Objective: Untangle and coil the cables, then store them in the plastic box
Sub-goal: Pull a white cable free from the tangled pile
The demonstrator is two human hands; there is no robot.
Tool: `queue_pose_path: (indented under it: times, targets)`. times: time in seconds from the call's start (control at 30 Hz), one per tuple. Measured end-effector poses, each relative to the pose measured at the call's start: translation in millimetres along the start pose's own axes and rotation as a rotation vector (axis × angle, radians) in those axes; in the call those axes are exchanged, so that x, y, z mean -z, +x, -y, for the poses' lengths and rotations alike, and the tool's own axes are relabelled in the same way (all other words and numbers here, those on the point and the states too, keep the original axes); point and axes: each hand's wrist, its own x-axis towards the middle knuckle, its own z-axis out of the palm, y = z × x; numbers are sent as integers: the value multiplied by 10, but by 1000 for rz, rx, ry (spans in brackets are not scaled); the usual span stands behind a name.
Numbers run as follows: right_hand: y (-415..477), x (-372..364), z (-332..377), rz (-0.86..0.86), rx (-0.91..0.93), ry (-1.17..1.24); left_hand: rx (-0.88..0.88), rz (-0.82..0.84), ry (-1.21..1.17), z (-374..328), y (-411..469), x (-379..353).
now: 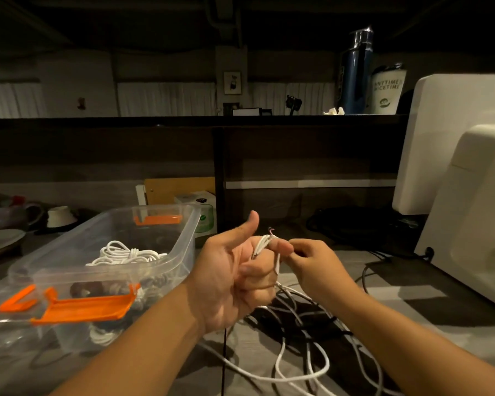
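My left hand [235, 275] is raised over the table, thumb up, its fingers curled round several turns of a thin white cable [262, 244]. My right hand [312, 261] pinches the same cable at the left fingertips. The rest of the white cable [300, 367] trails down in loose loops onto the table, tangled with a dark cable [309, 318]. To the left stands the clear plastic box [183, 224] with orange latches; a coiled white cable [126, 254] lies inside it.
The box's clear lid with an orange latch [15, 302] lies at the left. White appliances [469, 195] stand at the right with a black cord [383, 261]. Dishes [3, 241] sit far left. A dark shelf behind carries a blue bottle [356, 72] and a cup.
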Motion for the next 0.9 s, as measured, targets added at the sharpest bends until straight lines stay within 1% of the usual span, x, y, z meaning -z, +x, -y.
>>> queue_pose_path:
  times: [0.07, 0.13, 0.23, 0.33, 0.37, 0.4, 0.5, 0.53, 0.6, 0.7, 0.8, 0.9]
  targets:
    - [-25, 37, 35, -7, -10, 12, 19, 49, -13, 10, 1, 4]
    - [-48, 44, 54, 63, -30, -45, -6, 41, -21, 21, 21, 23]
    - [-117, -59, 117, 210, 35, -179, -137, -51, -6, 3, 46, 46]
    - [-205, -131, 239, 356, 32, -155, -234, -147, 106, 2, 81, 90]
    - [-216, -132, 258, 394, 32, -168, -257, -166, 178, 9, 91, 113]
    - [-226, -124, 269, 426, 45, -199, -280, -194, 307, 18, 97, 149]
    - [-259, -93, 293, 487, 71, -213, -298, -282, 901, 46, 106, 252]
    - [-261, -77, 298, 474, 81, -187, -273, -302, 1020, 63, 110, 289]
    - [-233, -34, 299, 396, 86, -75, -201, -325, 1146, 100, 126, 367]
    - [-154, 82, 272, 259, -25, 258, -125, -294, 1293, 136, 141, 381]
    - [-96, 177, 234, 173, -95, 482, -123, -255, 1301, 115, 131, 284]
    - [-84, 225, 234, 182, -100, 650, -102, -186, 1281, 137, 117, 231]
